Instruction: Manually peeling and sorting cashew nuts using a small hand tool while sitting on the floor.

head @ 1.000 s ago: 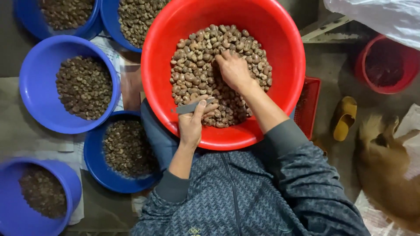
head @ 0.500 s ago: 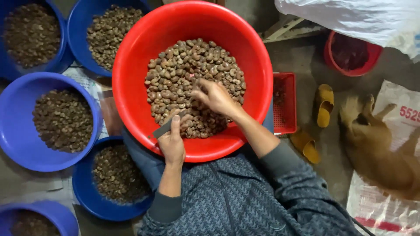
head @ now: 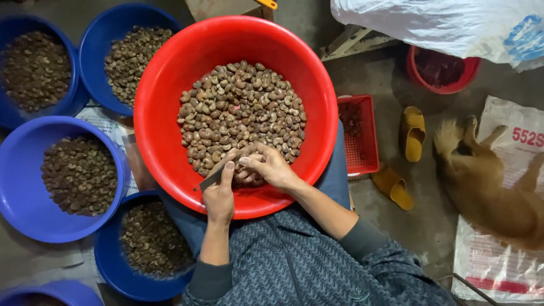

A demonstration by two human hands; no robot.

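The right hand (head: 271,167), which a second ago lay spread on the nuts (head: 241,113) in the red basin (head: 164,141), now pinches one nut beside the left hand (head: 218,195) gripping a small blade (head: 211,179), at the frame's centre.

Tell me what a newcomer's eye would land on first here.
The big red basin of brown nuts fills the centre, on the person's lap. At its near edge the left hand holds a small blade beside the right hand. Blue bowls ring the left; a dog lies at the right.
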